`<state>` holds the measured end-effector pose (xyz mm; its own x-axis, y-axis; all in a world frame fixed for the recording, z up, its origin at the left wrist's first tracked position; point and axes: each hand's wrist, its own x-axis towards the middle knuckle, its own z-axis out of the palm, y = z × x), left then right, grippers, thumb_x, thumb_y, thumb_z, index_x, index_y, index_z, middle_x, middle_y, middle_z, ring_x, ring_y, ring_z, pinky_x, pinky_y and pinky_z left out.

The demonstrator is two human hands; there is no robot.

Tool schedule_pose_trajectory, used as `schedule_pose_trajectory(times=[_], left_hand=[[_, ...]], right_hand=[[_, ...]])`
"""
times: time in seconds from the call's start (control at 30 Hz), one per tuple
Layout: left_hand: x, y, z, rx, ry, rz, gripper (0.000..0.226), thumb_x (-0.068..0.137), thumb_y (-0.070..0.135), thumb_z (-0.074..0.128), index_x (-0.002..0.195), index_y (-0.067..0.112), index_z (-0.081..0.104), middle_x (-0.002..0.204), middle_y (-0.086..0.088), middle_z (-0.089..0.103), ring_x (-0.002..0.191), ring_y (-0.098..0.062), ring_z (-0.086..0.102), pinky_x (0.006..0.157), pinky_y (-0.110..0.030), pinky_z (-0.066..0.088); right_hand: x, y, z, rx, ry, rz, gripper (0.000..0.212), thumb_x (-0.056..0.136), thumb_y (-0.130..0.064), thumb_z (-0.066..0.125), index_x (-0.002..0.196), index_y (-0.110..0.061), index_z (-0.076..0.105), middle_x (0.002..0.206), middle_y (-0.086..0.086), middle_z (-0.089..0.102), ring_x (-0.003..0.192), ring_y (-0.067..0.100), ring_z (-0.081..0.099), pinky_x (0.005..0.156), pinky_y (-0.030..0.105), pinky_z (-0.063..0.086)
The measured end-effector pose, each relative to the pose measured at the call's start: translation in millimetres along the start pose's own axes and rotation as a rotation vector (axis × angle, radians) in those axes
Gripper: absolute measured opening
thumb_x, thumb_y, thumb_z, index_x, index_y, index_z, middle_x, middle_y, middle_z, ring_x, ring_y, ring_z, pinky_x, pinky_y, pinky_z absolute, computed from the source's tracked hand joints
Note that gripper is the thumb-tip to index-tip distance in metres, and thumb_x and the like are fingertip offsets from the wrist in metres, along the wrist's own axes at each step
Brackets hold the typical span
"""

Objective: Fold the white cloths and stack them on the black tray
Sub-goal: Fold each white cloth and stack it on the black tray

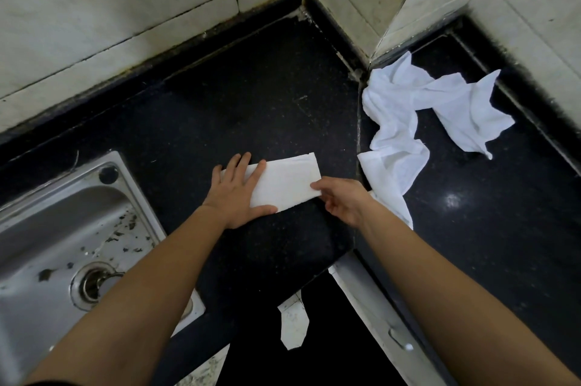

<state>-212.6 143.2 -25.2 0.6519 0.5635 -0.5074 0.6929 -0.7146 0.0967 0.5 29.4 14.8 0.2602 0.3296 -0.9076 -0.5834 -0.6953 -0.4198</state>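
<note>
A white cloth point(287, 181), folded into a narrow rectangle, lies flat on the black counter point(251, 96). My left hand point(239, 193) rests palm down on its left end, fingers spread. My right hand point(341, 201) pinches the cloth's right edge between thumb and fingers. To the right lies a heap of crumpled white cloths point(408, 121), unfolded, partly tucked behind my right wrist. I cannot pick out a black tray apart from the dark surface.
A steel sink point(63, 228) with a drain sits at the lower left, close to my left forearm. Tiled walls point(157, 8) close in the counter at the back and right. The counter's front edge point(314, 269) runs below my hands, with floor beneath.
</note>
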Motion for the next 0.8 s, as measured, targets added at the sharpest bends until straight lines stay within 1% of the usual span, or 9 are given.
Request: schedule_pose_trajectory(times=[0.07,0.13,0.2,0.27,0.33,0.4,0.5,0.63,0.8], left_hand=[[0,0,0,-0.001,-0.005,0.002,0.105,0.078,0.088,0.030,0.154,0.030,-0.015,0.163,-0.011,-0.015,0.150,-0.030,-0.012,0.119,-0.057,0.002],[-1,0,-2,-0.036,-0.001,0.009,0.105,0.079,0.087,0.030,0.155,0.030,-0.013,0.163,-0.011,-0.013,0.150,-0.029,-0.012,0.119,-0.056,0.000],[-7,-1,-4,-0.167,0.112,-0.027,0.099,0.083,0.083,0.033,0.157,0.029,-0.004,0.164,-0.011,-0.006,0.151,-0.028,-0.007,0.121,-0.053,0.000],[-16,-4,-5,-0.409,0.380,-0.192,0.082,0.092,0.068,0.042,0.156,0.024,0.015,0.160,-0.015,0.015,0.148,-0.030,0.013,0.120,-0.050,0.013],[-22,-14,-4,-0.750,0.561,-0.493,0.059,0.098,0.049,0.047,0.147,0.016,0.038,0.144,-0.016,0.041,0.133,-0.032,0.040,0.112,-0.047,0.034],[-25,-25,-6,-1.190,0.480,-0.736,0.044,0.100,0.042,0.046,0.132,0.012,0.051,0.129,-0.013,0.056,0.116,-0.028,0.056,0.101,-0.044,0.045],[-32,-39,-9,-1.613,0.283,-0.821,0.044,0.103,0.039,0.042,0.131,0.008,0.054,0.116,-0.008,0.063,0.104,-0.022,0.062,0.090,-0.039,0.051],[-41,-52,-4,-1.800,0.210,-0.772,0.048,0.103,0.037,0.044,0.135,0.002,0.050,0.119,-0.012,0.063,0.107,-0.023,0.062,0.095,-0.038,0.051],[-49,-56,0,-1.893,0.186,-0.721,0.044,0.103,0.029,0.048,0.136,0.000,0.048,0.112,-0.010,0.064,0.107,-0.022,0.064,0.092,-0.034,0.051]], right_hand=[[-2,-1,-2,-0.064,0.022,0.009,0.021,0.081,-0.011,0.077,0.101,-0.011,0.069,0.081,0.001,0.065,0.066,0.008,0.059,0.055,0.019,0.040],[-3,-2,-1,-0.106,0.027,-0.004,0.024,0.082,-0.017,0.077,0.104,-0.011,0.069,0.083,-0.001,0.066,0.070,0.009,0.061,0.059,0.021,0.045],[-7,-3,5,-0.123,0.033,-0.041,0.023,0.083,-0.019,0.075,0.105,-0.013,0.069,0.088,-0.001,0.067,0.076,0.011,0.063,0.065,0.024,0.049],[-12,-3,15,-0.162,0.075,-0.143,0.019,0.085,-0.019,0.072,0.104,-0.015,0.072,0.092,0.000,0.069,0.080,0.012,0.064,0.068,0.026,0.051],[-18,-3,28,-0.224,0.132,-0.299,0.019,0.085,-0.019,0.071,0.104,-0.019,0.073,0.096,-0.002,0.072,0.085,0.013,0.067,0.073,0.027,0.053],[-23,0,43,-0.305,0.182,-0.459,0.023,0.085,-0.019,0.071,0.107,-0.020,0.074,0.094,-0.004,0.074,0.088,0.012,0.069,0.084,0.028,0.055],[-31,8,76,-0.541,0.197,-0.672,0.025,0.086,-0.021,0.069,0.110,-0.016,0.072,0.088,-0.003,0.072,0.084,0.012,0.066,0.082,0.022,0.050],[-27,33,125,-0.917,0.103,-0.867,0.037,0.091,-0.025,0.065,0.126,-0.014,0.066,0.108,0.006,0.067,0.095,0.019,0.064,0.085,0.025,0.049],[-13,65,154,-1.176,-0.156,-0.723,0.058,0.093,-0.041,0.065,0.140,-0.009,0.053,0.122,0.010,0.060,0.108,0.024,0.060,0.094,0.030,0.047]])
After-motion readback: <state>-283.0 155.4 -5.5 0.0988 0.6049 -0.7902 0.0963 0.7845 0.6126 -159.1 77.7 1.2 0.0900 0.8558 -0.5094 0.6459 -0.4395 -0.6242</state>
